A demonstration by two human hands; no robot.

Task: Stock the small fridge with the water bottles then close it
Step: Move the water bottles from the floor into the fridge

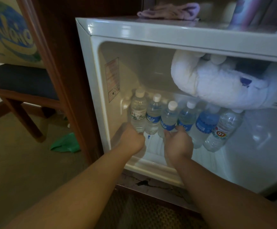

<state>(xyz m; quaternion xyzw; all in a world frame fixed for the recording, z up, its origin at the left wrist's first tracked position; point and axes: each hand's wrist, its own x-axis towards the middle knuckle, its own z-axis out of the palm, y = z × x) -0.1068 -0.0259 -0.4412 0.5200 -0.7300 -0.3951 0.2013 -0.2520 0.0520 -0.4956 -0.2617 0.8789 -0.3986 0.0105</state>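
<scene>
The small white fridge [94, 66] stands open. Several clear water bottles with white caps and blue labels stand in a row on its floor, the right ones leaning. My left hand [132, 138] is closed at the base of the leftmost bottle [138, 111]. My right hand [178, 142] holds the bottom of the third bottle [169, 119] between thumb and fingers. A white plastic sheet [152, 142] lies on the fridge floor between my hands.
A thick frosted freezer box [217, 80] hangs over the bottles at the upper right. The fridge door [258, 146] is swung open to the right. A purple cloth [167, 11] lies on top. To the left: a chair [18, 80] carrying a cardboard box [10, 30], and a green scrap [65, 143] on the floor.
</scene>
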